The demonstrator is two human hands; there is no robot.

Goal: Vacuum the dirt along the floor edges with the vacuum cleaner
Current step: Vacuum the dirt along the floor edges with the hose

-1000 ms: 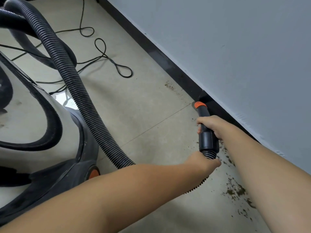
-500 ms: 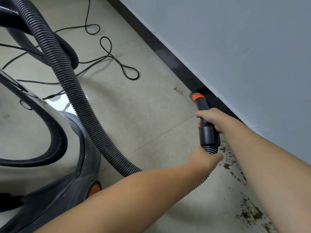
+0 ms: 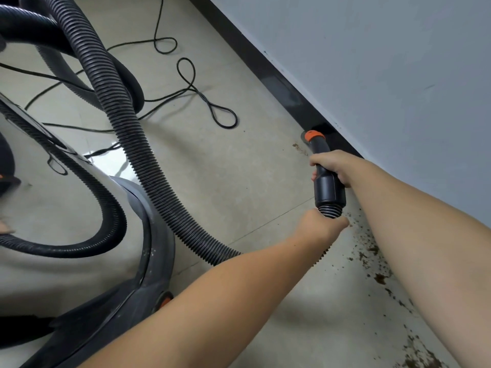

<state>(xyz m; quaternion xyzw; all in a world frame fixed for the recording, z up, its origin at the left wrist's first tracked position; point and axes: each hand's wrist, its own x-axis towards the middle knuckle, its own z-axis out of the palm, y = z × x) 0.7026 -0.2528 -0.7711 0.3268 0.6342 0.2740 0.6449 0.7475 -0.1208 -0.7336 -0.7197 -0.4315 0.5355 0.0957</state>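
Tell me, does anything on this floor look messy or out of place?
Yes. Brown dirt is scattered on the floor along the black baseboard, near the right arm, with a small patch beside the nozzle. A thin black cord also lies in loose loops across the tiles.

two hands are counted, left hand (image 3: 320, 225) and right hand (image 3: 335, 166); one vacuum cleaner (image 3: 87, 235) at left, one hose (image 3: 138, 144), one nozzle (image 3: 322, 166), one cable (image 3: 202, 99), several dirt patches (image 3: 372, 256).

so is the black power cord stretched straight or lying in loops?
Looped: the power cord lies slack on the floor, curling into several loops.
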